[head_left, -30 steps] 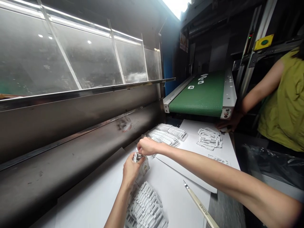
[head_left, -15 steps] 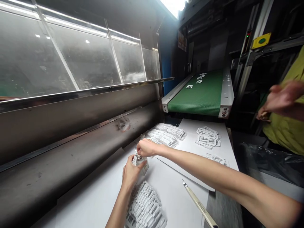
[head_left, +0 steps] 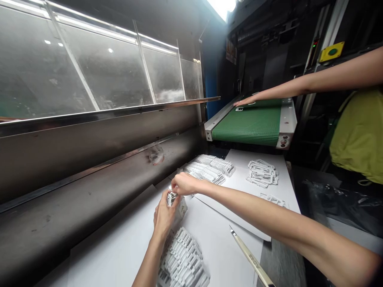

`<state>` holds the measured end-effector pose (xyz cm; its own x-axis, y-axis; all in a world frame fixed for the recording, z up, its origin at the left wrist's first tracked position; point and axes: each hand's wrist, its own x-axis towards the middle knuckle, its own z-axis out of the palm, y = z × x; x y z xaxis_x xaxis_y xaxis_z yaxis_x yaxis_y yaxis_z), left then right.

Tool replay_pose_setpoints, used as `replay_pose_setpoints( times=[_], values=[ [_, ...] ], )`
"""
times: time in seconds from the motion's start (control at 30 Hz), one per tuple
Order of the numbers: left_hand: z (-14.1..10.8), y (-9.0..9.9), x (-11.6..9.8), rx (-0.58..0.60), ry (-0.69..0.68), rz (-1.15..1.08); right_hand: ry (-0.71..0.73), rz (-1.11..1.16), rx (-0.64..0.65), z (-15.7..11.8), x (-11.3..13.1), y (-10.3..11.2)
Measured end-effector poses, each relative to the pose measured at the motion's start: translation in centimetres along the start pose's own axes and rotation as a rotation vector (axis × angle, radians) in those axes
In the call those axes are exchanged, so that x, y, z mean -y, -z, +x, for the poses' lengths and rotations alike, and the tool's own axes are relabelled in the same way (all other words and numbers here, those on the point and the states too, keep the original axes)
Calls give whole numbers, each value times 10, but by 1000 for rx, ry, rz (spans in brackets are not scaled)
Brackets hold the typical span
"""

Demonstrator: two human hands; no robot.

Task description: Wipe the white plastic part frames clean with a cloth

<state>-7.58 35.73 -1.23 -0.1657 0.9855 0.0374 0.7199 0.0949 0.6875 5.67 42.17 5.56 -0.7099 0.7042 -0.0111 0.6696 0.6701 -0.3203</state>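
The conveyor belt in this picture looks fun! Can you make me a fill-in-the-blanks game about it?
A co-worker's hand reaches over the belt, which is coloured ____.
The box with the round green button on it is coloured ____.
In the picture, the person's right hand is higher up than the ____ hand.

The missing words are green, yellow, left.

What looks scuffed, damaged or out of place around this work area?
One mark stands out: a scuffed, smeared patch on the stainless steel panel beside the white sheets. It is the most conspicuous blemish on the metal, though I can't tell whether it is a dent or a stain.
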Motion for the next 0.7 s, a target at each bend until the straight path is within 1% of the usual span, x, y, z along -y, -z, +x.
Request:
replay_pose_setpoints(
  times=[0.17, 0.33, 0.43, 0.5, 0.6, 0.7],
  values=[
    [3, 2, -1, -3, -1, 39, -21, 10, -6, 2, -1, 2],
    [4, 0, 1, 5, -19, 42, -38, 17, -23, 3, -2, -9],
    [5, 1, 4, -18, 14, 42, -40, 32, -38, 1, -3, -14],
    [2, 5, 5, -42, 48, 50, -31, 56, -56, 0, -4, -14],
    [-19, 22, 1, -79, 116, 98, -23, 116, -124, -3, -8, -13],
    [-61, 43, -5, -48, 203, 199, -36, 204, -202, -5, -11, -16]
  ],
)
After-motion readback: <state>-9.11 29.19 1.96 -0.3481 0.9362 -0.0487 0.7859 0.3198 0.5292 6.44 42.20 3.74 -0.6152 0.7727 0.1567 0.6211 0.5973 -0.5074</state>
